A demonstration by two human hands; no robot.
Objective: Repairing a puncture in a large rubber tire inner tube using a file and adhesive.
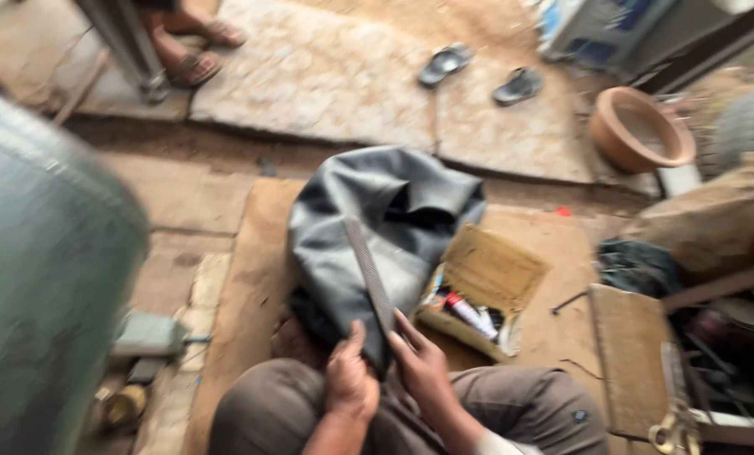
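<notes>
Just right of your hands, an open, shallow cardboard box (486, 286) lies on the ground by the tube's right edge. Its lid is folded back, and along its near side lie a few small tubes and tins, one of them red and white (469, 314); the blur keeps you from telling more of them apart. Farther off, at the upper right, a round terracotta-coloured basin (642, 128) stands on the ground beside the pale stone slab (326, 76); what it holds cannot be made out.

The large black rubber inner tube (377, 227) lies slack and crumpled over the brown mat (250, 278) in front of your knees, its skin dull grey-black with soft folds and a deep crease near the top. Its near end is gathered up between your hands.

Your left hand (351, 379) has its grip closed on the near fold of the tube, thumb raised along it. Your right hand (419, 362) is closed round the lower end of a long, flat, dark metal file (368, 274), which slants up and to the left across the rubber, lying against it.

A pair of dark sandals (482, 74) rests on the stone slab, and another person's sandalled feet (191, 50) stand at the top left.
</notes>
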